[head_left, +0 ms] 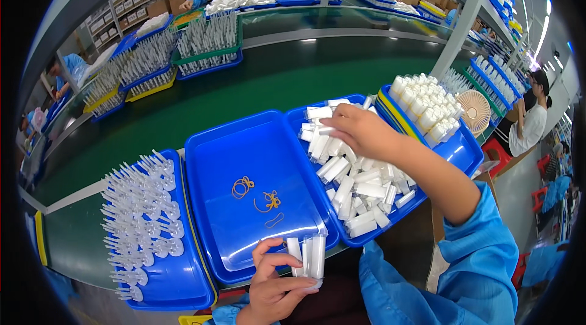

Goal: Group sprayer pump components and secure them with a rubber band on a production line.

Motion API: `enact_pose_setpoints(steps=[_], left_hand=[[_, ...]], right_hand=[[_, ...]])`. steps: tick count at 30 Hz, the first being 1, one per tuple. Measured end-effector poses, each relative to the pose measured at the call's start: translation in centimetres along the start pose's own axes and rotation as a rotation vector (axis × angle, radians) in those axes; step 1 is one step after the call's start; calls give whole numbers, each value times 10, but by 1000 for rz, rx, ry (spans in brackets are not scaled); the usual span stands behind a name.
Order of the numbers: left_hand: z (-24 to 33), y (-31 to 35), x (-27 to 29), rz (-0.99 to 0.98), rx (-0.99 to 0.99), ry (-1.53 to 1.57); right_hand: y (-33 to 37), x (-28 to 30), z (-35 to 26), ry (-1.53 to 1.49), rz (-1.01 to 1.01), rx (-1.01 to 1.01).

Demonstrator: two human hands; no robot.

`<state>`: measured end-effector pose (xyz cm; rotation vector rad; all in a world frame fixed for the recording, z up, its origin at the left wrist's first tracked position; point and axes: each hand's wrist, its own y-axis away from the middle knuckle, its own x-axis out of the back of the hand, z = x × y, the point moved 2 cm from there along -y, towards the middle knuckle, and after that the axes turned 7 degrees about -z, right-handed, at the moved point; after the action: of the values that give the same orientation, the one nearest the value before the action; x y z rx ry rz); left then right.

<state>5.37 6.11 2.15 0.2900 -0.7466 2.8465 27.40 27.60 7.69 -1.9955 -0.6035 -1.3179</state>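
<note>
In a factory room, a green table (274,78) carries several trays. At left, a blue tray (162,285) holds clear stemmed parts. In the middle tray (238,142) lie a few rubber bands (243,187). At its near edge, the left hand (274,288) has its fingers curled around a few upright white pieces (308,256), probably a group only partly gathered. Beside it, the right tray (359,241) is heaped with loose white pieces (369,189), so much seems left to gather. The right hand (361,133) reaches over their far side, fingers narrowed; whether they grip one, I cannot tell. Farther right, white bundles (424,105) stand packed together, apparently done.
</note>
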Motion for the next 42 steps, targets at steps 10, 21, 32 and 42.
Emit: enact_pose_setpoints(steps=[10, 21, 32, 42], left_hand=[[8, -5, -6, -116, -40, -118], [13, -3, -5, -189, -23, -169], [22, -3, -5, -227, -146, -260], [20, 17, -1, -133, -262, -249]], right_hand=[[51, -10, -92, -1556, -352, -311], [57, -13, -95, -1549, -514, -353], [65, 9, -112, -884, -381, -94], [71, 5, -130, -970, -433, -26]])
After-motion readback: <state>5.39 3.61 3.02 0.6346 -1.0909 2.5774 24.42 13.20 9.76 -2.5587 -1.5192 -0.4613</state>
